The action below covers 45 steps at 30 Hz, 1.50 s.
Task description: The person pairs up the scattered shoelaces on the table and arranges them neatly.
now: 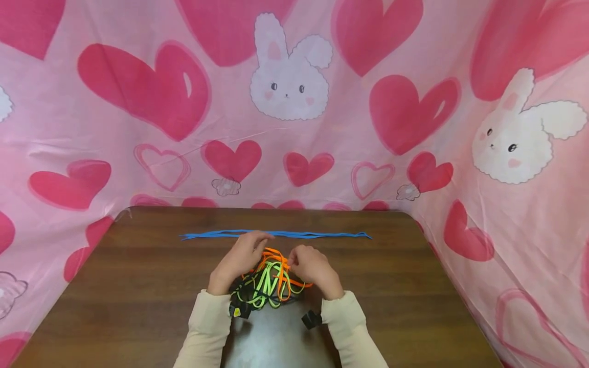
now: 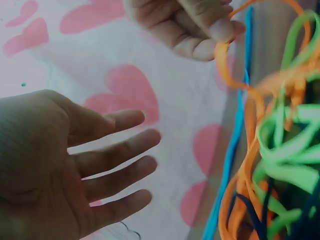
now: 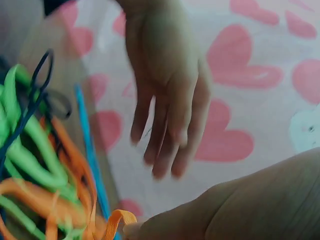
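Observation:
A tangled heap of flat shoelaces lies on the table between my hands: bright green laces (image 1: pixel 267 286), orange laces (image 1: pixel 274 253) and dark laces (image 3: pixel 35 95). My right hand (image 1: pixel 315 268) pinches an orange lace (image 2: pixel 223 67) between thumb and fingertips, raising a loop of it above the heap; the left wrist view shows this pinch. On the heap's other side, my left hand (image 1: pixel 240 258) hovers with fingers extended and apart, holding nothing, as both wrist views show. Behind the heap, blue laces (image 1: pixel 317 235) lie stretched out straight from left to right.
The brown wooden table (image 1: pixel 124 286) has its back edge against a pink curtain (image 1: pixel 221 122) printed with hearts and rabbits, which also hangs along both sides. A small black device (image 1: pixel 311 320) is at the right wrist, and another at the left.

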Each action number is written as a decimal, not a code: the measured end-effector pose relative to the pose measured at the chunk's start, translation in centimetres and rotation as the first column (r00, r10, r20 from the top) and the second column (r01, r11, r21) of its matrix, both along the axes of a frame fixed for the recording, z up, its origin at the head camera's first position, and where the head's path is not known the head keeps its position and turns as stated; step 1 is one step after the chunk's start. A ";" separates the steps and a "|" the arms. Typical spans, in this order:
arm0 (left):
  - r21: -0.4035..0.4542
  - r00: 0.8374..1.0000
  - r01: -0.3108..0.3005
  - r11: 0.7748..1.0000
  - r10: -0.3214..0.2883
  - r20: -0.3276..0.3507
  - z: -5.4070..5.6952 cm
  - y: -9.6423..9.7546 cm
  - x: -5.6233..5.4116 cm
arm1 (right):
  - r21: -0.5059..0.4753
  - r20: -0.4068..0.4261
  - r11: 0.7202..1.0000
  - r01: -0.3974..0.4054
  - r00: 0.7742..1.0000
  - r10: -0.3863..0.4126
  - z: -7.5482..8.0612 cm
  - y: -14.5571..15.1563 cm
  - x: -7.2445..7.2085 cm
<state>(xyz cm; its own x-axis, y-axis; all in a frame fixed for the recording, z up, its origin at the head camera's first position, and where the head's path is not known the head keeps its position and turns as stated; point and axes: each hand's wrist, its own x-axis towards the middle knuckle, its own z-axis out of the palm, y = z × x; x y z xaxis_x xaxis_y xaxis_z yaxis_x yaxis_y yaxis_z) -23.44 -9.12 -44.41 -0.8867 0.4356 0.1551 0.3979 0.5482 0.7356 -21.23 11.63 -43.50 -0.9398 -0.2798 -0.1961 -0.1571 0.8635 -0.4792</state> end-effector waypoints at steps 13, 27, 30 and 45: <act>0.067 0.968 0.250 0.966 -0.252 0.018 4.0 1.2 2.6 | -0.333 -0.182 0.933 -0.136 0.980 0.078 4.9 1.0 2.8; 0.052 0.984 0.176 0.983 -0.175 -0.011 5.6 0.9 3.6 | -0.413 -0.184 0.899 -0.144 0.980 0.072 6.5 3.3 3.6; 0.059 0.986 0.163 0.985 -0.162 -0.026 6.0 0.6 3.9 | -0.415 -0.206 0.900 -0.135 0.977 0.052 6.8 3.8 3.6; 0.119 0.989 0.129 0.985 -0.119 -0.090 7.9 -1.6 5.6 | -0.460 -0.243 0.888 0.008 0.961 -0.135 7.5 6.4 3.6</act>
<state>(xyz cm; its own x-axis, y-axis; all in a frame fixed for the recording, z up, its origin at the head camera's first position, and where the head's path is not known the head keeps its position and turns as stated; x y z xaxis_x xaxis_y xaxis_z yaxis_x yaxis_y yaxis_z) -17.84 -10.69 -36.55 -0.8093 0.5140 0.2844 0.5186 0.3977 0.7569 -17.66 17.99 -36.00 -0.9595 -0.2080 0.1899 -0.2771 0.5768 -0.7685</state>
